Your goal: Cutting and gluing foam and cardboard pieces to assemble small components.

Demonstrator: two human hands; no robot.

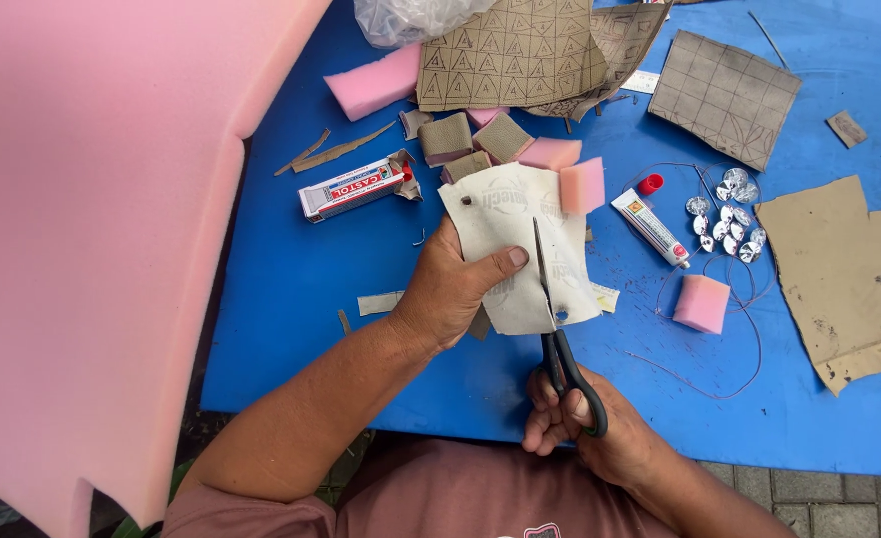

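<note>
In the head view, the left hand grips a white sheet of cloth or thin material, with the thumb pressed flat on top of it, just above the blue desk. The right hand is closed around the dark handles of the scissors, and the blades go up into the middle of the sheet. To cut well, I think the left hand should keep the sheet tight and the thumb away from the blades, while the right hand makes short, straight cuts.

Left of the sheet lies a long white glue box with red print, its end flap open. Right of the sheet lies a small white glue tube with a coloured label, and its red cap rests just beside it. The sheet itself carries faint grey round printed marks. A small pink foam block touches the top corner of the sheet.
</note>
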